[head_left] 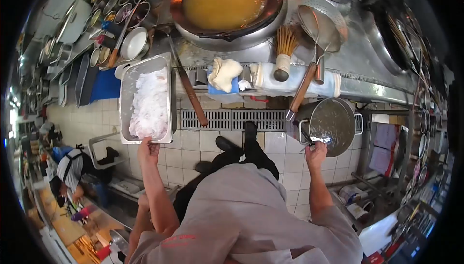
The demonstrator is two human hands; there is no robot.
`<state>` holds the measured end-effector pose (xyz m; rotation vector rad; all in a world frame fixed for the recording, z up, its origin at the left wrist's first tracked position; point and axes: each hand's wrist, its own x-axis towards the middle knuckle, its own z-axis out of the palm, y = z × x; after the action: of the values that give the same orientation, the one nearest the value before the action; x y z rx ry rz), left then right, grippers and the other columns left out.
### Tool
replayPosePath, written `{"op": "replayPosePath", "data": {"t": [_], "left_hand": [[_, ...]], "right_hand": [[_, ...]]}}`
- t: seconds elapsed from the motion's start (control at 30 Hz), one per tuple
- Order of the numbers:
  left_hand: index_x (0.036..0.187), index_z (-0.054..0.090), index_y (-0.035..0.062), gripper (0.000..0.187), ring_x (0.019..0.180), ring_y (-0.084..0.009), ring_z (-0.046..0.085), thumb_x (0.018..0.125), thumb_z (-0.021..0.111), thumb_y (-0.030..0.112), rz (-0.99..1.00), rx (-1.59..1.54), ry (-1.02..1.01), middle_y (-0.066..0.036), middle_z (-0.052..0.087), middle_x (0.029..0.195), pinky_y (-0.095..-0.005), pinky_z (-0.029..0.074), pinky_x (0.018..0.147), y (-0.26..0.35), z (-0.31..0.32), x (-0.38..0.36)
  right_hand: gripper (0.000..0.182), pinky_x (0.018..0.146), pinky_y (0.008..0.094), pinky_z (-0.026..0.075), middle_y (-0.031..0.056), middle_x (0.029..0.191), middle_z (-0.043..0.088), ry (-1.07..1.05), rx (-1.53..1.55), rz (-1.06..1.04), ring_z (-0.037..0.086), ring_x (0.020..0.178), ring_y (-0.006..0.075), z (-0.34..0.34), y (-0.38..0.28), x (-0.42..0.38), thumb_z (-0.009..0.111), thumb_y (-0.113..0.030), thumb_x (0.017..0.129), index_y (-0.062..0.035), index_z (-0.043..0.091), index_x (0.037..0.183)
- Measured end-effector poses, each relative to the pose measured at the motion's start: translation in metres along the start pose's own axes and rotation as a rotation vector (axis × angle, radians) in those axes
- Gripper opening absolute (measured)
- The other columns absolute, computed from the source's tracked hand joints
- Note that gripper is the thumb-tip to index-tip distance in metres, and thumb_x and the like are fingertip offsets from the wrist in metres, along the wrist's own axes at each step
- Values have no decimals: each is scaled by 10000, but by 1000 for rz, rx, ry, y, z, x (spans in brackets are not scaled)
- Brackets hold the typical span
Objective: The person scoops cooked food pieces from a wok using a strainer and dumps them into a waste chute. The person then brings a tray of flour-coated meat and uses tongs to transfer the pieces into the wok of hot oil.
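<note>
My left hand [149, 152] is at the near edge of a rectangular metal tray [170, 95], its fingers closed against the rim. White-coated pieces [149, 104] fill much of the tray. On the right, my right hand [316, 154] is beside a large metal pot [358, 124] of dark liquid, fingers pinched together near the pot's near-left rim; what they hold is too small to make out. A wok [224, 5] of yellow oil sits on the stove ahead.
A long-handled tool [186, 82] and a strainer [314, 20] overhang the counter's front. Near them are a bamboo brush [284, 53], a folded cloth [224, 74] and a white bowl [134, 43]. Another person [72, 169] bends at the left. Behind my left arm is a further bare arm.
</note>
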<state>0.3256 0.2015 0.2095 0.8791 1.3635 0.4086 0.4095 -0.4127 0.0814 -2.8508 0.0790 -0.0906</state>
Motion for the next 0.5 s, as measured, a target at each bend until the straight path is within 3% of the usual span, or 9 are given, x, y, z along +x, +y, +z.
{"op": "replayPosePath", "data": {"t": [0.1, 0.17, 0.23, 0.3, 0.4, 0.5], "left_hand": [[774, 555, 60, 103, 632, -172, 580, 803, 635, 118, 5, -42, -90, -46, 573, 710, -330, 543, 646, -1, -8, 7], [764, 547, 63, 116, 624, -171, 586, 817, 630, 122, 3, -57, -162, -47, 572, 696, -328, 550, 644, 1, -13, 8], [758, 541, 61, 126, 609, -167, 586, 829, 624, 124, 12, -70, -212, -48, 568, 681, -325, 556, 639, -1, -14, 3], [755, 539, 56, 133, 588, -160, 579, 841, 614, 125, 43, -80, -242, -47, 563, 666, -320, 562, 631, 1, -9, -6], [753, 536, 51, 147, 582, -150, 577, 851, 608, 134, 23, -57, -257, -46, 564, 666, -314, 566, 627, 3, -9, -10], [768, 534, 46, 147, 620, -161, 571, 856, 602, 141, 5, -41, -253, -55, 553, 695, -326, 559, 632, 1, -10, -6]], "right_hand": [[262, 643, 366, 465, 138, 770, 606, 17, 339, 253, 578, 687, 289, -40, -4, -4, 676, -102, 696, -23, 574, 923], [260, 537, 311, 442, 80, 665, 565, 58, 413, 196, 524, 547, 183, -95, -11, 2, 641, -48, 729, -3, 567, 974], [278, 504, 270, 429, 25, 674, 550, 98, 432, 89, 501, 546, 99, -165, -27, 16, 621, -25, 771, -1, 573, 1044], [274, 458, 227, 400, -13, 695, 542, 63, 727, 348, 477, 533, 60, -222, -36, 27, 581, 7, 810, -4, 582, 1085], [227, 445, 200, 421, 28, 794, 579, 304, 812, 281, 495, 537, 57, -291, -50, 32, 588, -17, 857, 10, 584, 1082], [258, 515, 221, 464, 65, 834, 599, 707, 935, 290, 529, 581, 95, -335, -80, 12, 581, -36, 862, 2, 543, 1115]]}}
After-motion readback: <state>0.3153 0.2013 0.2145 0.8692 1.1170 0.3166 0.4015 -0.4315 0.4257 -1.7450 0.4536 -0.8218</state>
